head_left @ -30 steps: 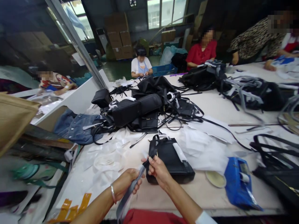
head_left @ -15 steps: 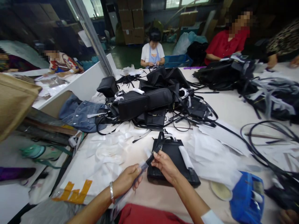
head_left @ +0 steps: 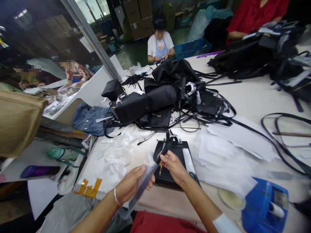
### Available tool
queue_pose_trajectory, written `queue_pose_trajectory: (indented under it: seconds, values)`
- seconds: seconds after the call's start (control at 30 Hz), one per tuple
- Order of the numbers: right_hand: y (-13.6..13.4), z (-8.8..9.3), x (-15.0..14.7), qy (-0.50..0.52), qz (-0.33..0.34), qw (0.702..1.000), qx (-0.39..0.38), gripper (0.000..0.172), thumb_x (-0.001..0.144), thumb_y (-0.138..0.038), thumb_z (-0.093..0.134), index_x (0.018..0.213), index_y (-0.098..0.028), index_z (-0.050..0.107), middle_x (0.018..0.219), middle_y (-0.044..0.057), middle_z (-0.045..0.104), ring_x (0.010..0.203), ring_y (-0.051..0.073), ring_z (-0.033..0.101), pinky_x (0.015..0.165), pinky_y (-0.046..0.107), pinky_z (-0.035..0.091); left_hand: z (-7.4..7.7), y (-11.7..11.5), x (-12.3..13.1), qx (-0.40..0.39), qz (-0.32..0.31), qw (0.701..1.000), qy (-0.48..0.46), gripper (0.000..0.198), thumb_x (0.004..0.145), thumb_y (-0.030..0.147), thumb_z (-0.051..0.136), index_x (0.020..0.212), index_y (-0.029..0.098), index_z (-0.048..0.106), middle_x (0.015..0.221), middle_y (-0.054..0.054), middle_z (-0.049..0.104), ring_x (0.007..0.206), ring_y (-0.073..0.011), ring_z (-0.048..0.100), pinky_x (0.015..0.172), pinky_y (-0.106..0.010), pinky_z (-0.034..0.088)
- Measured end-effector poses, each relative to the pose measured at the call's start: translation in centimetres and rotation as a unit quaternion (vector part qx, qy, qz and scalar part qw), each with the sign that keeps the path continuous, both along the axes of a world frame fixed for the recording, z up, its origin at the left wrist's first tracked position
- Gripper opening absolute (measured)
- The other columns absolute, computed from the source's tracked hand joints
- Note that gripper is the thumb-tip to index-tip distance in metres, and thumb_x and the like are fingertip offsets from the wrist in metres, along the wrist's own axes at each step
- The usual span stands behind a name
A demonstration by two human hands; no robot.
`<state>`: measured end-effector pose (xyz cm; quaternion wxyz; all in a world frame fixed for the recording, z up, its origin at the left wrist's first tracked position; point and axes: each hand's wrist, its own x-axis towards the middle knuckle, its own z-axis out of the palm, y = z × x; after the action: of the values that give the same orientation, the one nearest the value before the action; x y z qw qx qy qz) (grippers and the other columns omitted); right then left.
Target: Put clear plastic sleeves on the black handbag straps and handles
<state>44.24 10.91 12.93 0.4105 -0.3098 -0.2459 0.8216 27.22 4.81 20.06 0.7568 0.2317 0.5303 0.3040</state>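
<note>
My left hand [head_left: 132,184] is closed around a long clear plastic sleeve [head_left: 142,187] that runs down toward my lap. My right hand [head_left: 173,166] pinches the black strap [head_left: 167,145] of a small black bag [head_left: 173,161] lying on the white table [head_left: 252,97] just in front of me. The strap's lower end meets the sleeve's upper end between my hands. A white paper roll [head_left: 188,160] lies across the bag's right side.
A heap of black bags and straps [head_left: 160,100] sits mid-table, white paper sheets [head_left: 225,149] to the right, a blue tape dispenser [head_left: 266,204] at near right. Denim cloth [head_left: 89,118] lies left. Other people work at the far end and at a side table.
The view has tilted down and shifted right. My hands stay on the strap and sleeve; the right hand has lifted the strap higher above the bag.
</note>
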Motion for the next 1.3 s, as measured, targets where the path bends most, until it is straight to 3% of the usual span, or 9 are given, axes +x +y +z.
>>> queue_pose_trajectory:
  seconds: [0.1,0.23,0.43,0.7,0.9,1.03,1.2,1.3]
  values:
    - [0.1,0.0,1.1,0.020,0.004,1.000,0.002,0.022,0.078,-0.033,0.066,0.096,-0.021,0.060,0.086,0.001,0.059,0.073,0.011,0.053,0.068,0.024,0.043,0.4,-0.2,0.9,-0.040,0.030,0.998,-0.048,0.034,0.088,0.038,0.046,0.094,0.007,0.059,0.095,-0.017,0.064,0.076,-0.0170,0.062,0.071,-0.029,0.047]
    - [-0.1,-0.6,2.2,0.037,0.013,0.999,-0.008,0.020,0.078,-0.031,0.066,0.095,-0.022,0.060,0.091,0.001,0.059,0.076,0.011,0.053,0.069,0.023,0.043,0.2,-0.6,1.7,-0.059,0.038,0.995,-0.065,0.020,0.082,0.024,0.057,0.093,0.007,0.058,0.097,-0.017,0.065,0.078,-0.0172,0.064,0.072,-0.028,0.048]
    - [0.0,-1.3,3.5,0.036,0.053,0.998,-0.012,0.022,0.079,-0.032,0.065,0.097,-0.021,0.060,0.090,0.002,0.061,0.072,0.010,0.052,0.068,0.023,0.043,-0.7,-0.6,2.8,-0.044,0.079,0.996,0.019,0.022,0.081,0.033,0.058,0.079,0.012,0.052,0.084,-0.015,0.069,0.068,-0.0184,0.066,0.059,-0.025,0.048]
    - [0.8,-1.2,4.0,-0.031,0.042,0.999,0.002,0.022,0.078,-0.033,0.065,0.096,-0.021,0.061,0.087,0.002,0.062,0.071,0.010,0.052,0.066,0.023,0.042,-1.6,0.9,4.1,-0.003,0.105,0.990,0.091,0.020,0.077,0.033,0.058,0.075,0.017,0.047,0.069,-0.004,0.067,0.060,-0.0166,0.065,0.057,-0.025,0.046]
    - [1.7,0.2,4.6,-0.024,-0.012,1.000,0.014,0.020,0.081,-0.037,0.061,0.092,-0.021,0.060,0.090,0.003,0.063,0.078,0.014,0.055,0.070,0.026,0.043,-1.4,2.1,4.8,0.012,0.092,0.985,0.144,0.023,0.075,0.037,0.058,0.073,0.018,0.046,0.061,0.000,0.062,0.051,-0.0150,0.060,0.051,-0.025,0.043]
    - [1.6,0.5,4.7,0.019,0.012,1.000,0.016,0.019,0.083,-0.036,0.058,0.094,-0.020,0.059,0.088,0.004,0.063,0.076,0.015,0.056,0.069,0.028,0.044,-1.6,2.1,5.3,0.036,0.069,0.984,0.157,0.025,0.080,0.043,0.052,0.076,0.019,0.045,0.067,0.000,0.061,0.056,-0.0148,0.059,0.056,-0.027,0.044]
    - [1.4,-0.2,4.9,-0.011,-0.026,0.999,0.019,0.019,0.082,-0.035,0.059,0.094,-0.021,0.059,0.088,0.004,0.063,0.077,0.015,0.055,0.067,0.027,0.044,-1.6,1.9,5.3,0.154,-0.037,0.934,0.322,0.026,0.084,0.043,0.047,0.074,0.018,0.050,0.069,0.000,0.058,0.064,-0.0141,0.052,0.060,-0.025,0.040]
    - [1.4,0.1,5.4,-0.012,-0.031,0.999,0.018,0.016,0.082,-0.033,0.061,0.091,-0.020,0.059,0.088,0.003,0.063,0.076,0.013,0.055,0.067,0.026,0.044,-1.2,2.0,5.4,0.176,-0.071,0.917,0.350,0.026,0.086,0.040,0.044,0.076,0.018,0.052,0.067,0.001,0.055,0.063,-0.0127,0.048,0.060,-0.023,0.036]
